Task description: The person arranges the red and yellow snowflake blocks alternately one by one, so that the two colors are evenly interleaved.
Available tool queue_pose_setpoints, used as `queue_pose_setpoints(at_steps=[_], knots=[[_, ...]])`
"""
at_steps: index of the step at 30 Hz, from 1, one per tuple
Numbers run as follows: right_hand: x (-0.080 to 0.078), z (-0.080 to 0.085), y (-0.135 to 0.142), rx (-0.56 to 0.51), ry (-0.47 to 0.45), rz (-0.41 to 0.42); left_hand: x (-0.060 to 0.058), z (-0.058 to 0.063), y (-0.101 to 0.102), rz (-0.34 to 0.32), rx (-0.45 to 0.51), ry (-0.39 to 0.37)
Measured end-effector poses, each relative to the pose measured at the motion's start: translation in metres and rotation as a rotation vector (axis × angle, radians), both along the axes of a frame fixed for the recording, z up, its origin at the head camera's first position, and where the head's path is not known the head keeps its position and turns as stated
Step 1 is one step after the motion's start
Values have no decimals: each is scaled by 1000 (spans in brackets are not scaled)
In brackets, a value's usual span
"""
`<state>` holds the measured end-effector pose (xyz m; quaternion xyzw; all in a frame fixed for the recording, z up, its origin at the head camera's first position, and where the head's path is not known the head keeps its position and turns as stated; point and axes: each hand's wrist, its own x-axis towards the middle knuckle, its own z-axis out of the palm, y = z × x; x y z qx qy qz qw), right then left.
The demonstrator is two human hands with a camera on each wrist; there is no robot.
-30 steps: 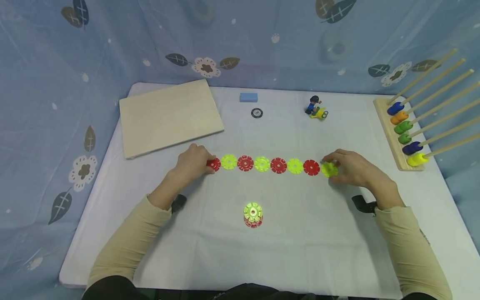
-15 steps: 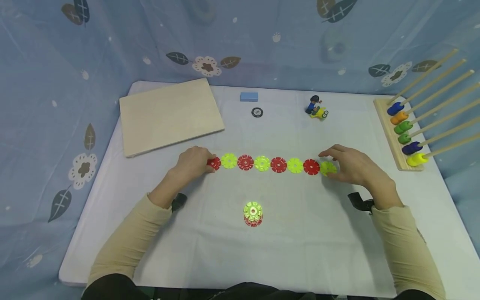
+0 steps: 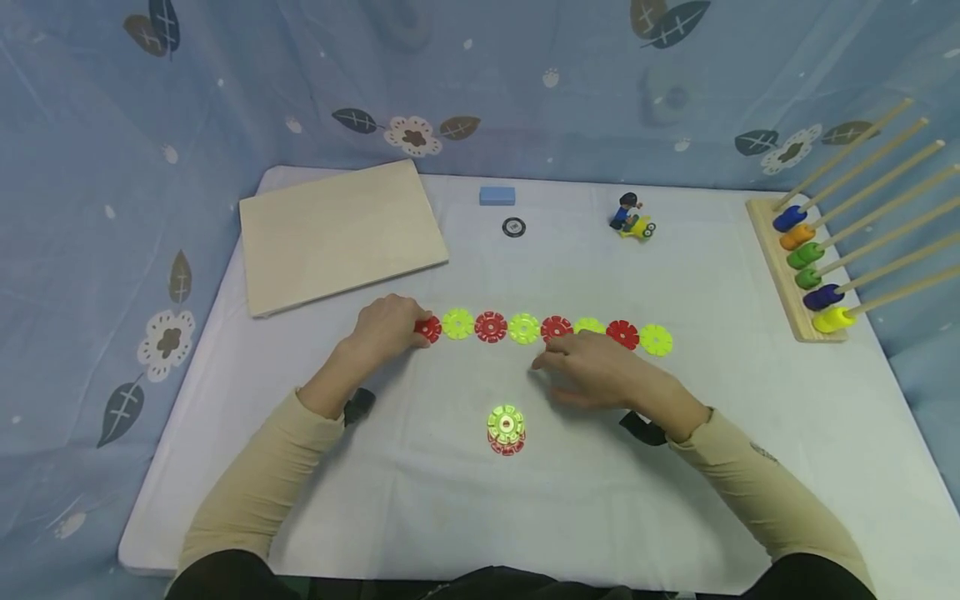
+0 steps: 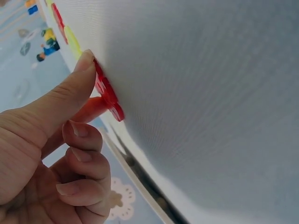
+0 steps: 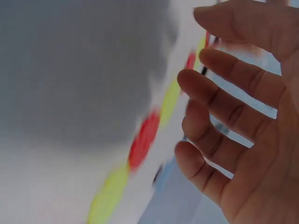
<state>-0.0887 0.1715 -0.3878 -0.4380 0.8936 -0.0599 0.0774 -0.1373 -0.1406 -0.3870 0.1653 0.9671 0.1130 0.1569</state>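
Observation:
A straight row of red and yellow-green notched plastic discs (image 3: 491, 327) crosses the middle of the table. At its left end, my left hand (image 3: 386, 325) pinches the red end disc (image 4: 108, 95) between thumb and forefinger, its other fingers curled in. My right hand (image 3: 603, 371) is in front of the row with fingers loosely bent and nothing in them; in the head view it overlaps part of a yellow-green disc. The right-end yellow-green disc (image 3: 656, 339) lies uncovered beside a red one. Nearer me, a yellow-green disc (image 3: 506, 423) lies over a red disc (image 3: 507, 449).
A pale wooden board (image 3: 341, 237) lies at the back left. Behind the row are a blue block (image 3: 497, 196), a black round token (image 3: 513, 227) and a toy figure on a yellow scooter (image 3: 632, 217). A wooden peg rack with coloured beads (image 3: 783, 267) stands at right.
My right hand has let go of the right-end yellow-green disc and moved left and toward me. That disc stays at the row's end. The left hand keeps its pinch.

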Motion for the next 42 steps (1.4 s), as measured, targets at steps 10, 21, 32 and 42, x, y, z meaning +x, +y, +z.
queue_pose_setpoints(at_steps=[10, 21, 32, 42], knots=[[22, -12, -50, 40, -19, 218, 1, 0, 0, -2, 3, -2], [18, -8, -45, 105, -28, 147, 0, 1, 0, -3, -4, 2], [18, 0, -48, 110, -41, 171, 1, 2, -1, 3, 7, -3], [36, -5, -72, 176, -35, 318, 0, 1, 0, -8, 2, -15]])
